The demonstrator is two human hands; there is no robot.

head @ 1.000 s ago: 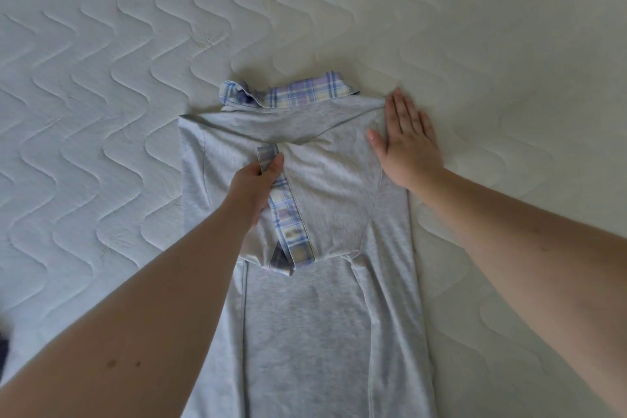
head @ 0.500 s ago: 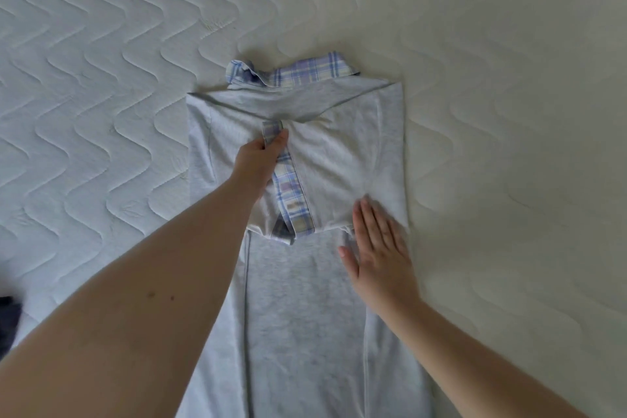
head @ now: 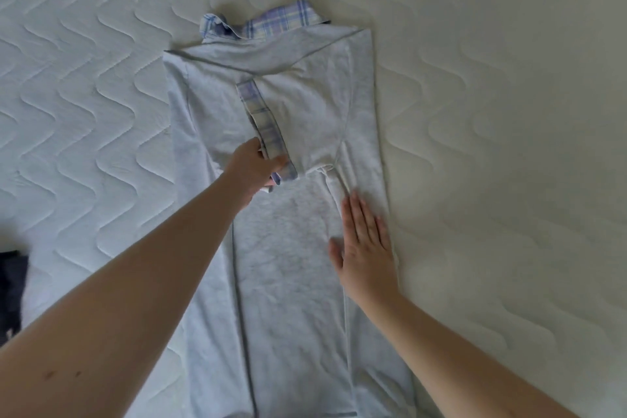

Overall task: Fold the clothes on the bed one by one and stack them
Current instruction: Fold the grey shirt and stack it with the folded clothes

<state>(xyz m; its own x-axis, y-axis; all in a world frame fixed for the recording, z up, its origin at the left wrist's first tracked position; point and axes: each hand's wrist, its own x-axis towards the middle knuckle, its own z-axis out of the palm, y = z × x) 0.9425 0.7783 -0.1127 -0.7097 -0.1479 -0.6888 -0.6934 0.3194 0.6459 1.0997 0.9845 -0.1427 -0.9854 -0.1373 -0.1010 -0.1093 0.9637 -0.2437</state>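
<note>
Grey garment [head: 281, 248] lies lengthwise on bed [head: 509, 146], sides folded in. Left hand [head: 252, 170] pinches plaid cuff [head: 268, 132] at its lower end. Right hand [head: 364, 248] flat, fingers straight, pressing right fold. Mid-fold, 1st garment; next likely folding hem toward collar.

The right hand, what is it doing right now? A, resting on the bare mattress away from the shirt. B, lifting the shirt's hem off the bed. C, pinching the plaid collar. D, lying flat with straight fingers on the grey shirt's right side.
D: the right hand lies flat, fingers straight, on the right folded side of the grey shirt, while the left hand holds the plaid cuff.
</note>
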